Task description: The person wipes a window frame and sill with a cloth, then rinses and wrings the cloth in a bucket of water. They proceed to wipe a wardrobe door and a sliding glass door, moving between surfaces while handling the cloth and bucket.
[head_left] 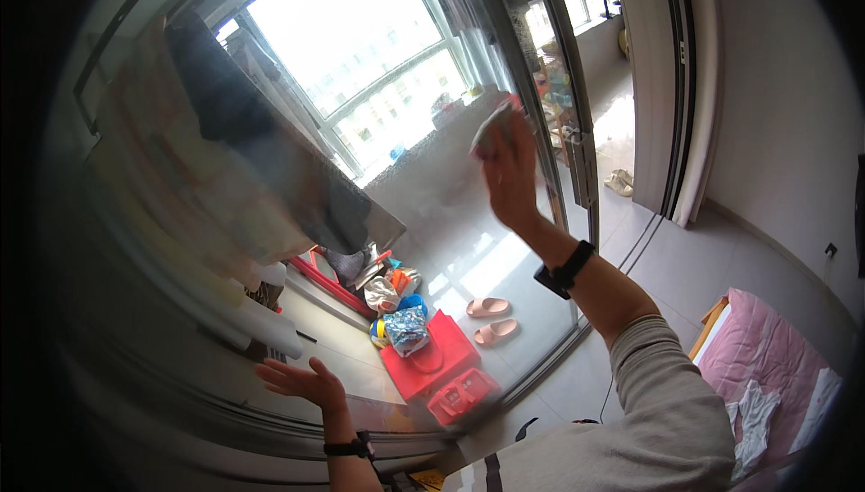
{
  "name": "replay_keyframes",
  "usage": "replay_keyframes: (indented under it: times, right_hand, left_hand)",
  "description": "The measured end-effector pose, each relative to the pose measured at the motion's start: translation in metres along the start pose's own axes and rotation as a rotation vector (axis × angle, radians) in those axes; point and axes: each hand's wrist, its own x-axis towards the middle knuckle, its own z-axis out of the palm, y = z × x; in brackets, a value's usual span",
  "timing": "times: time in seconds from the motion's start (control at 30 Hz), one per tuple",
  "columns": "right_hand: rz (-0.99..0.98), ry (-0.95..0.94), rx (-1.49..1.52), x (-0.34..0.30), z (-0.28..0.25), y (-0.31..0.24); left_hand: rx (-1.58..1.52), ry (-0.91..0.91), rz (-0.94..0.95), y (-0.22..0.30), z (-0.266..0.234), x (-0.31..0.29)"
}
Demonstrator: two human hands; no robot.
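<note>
My right hand is raised high against a glass sliding door pane. Its fingers press a folded greyish cloth with a reddish edge to the glass, close to the door's dark frame. The pane looks hazy and streaked with moisture around the cloth. Lower down on the left, my left hand is empty, its fingers stretched out and apart. It is near the glass, but I cannot tell whether it touches.
Through the glass show a red bag, pink slippers, a patterned blue bag and hanging clothes. A bed with a pink quilt stands at the right. Beige shoes lie beyond the door opening.
</note>
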Motion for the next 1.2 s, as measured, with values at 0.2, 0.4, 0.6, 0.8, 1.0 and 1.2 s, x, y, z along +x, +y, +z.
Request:
replay_keyframes:
  times: [0.2, 0.4, 0.6, 0.8, 1.0, 1.2]
  right_hand:
    - [-0.203, -0.324, -0.112, 0.006, -0.029, 0.068]
    - [0.146, 0.112, -0.21, 0.039, -0.039, 0.157]
    - [0.268, 0.048, 0.281, -0.011, -0.003, 0.039]
    - [-0.177, -0.332, -0.079, -0.021, -0.028, 0.076]
    - [0.197, 0.062, 0.202, 0.065, -0.058, 0.216]
    - [0.253, 0.172, -0.235, 0.113, -0.066, 0.274]
  left_hand:
    - [-0.006, 0.073, 0.04, 0.029, 0.0, 0.006]
    - [-0.044, 0.063, 0.002, 0.061, 0.006, 0.002]
    - [-0.053, 0.087, 0.022, 0.099, 0.013, 0.001]
    - [-0.109, 0.017, 0.026, 0.135, 0.01, 0.0]
    - [-0.127, 0.051, 0.011, 0.185, 0.019, 0.003]
    - [-0.111, 0.041, -0.035, 0.237, 0.024, 0.001]
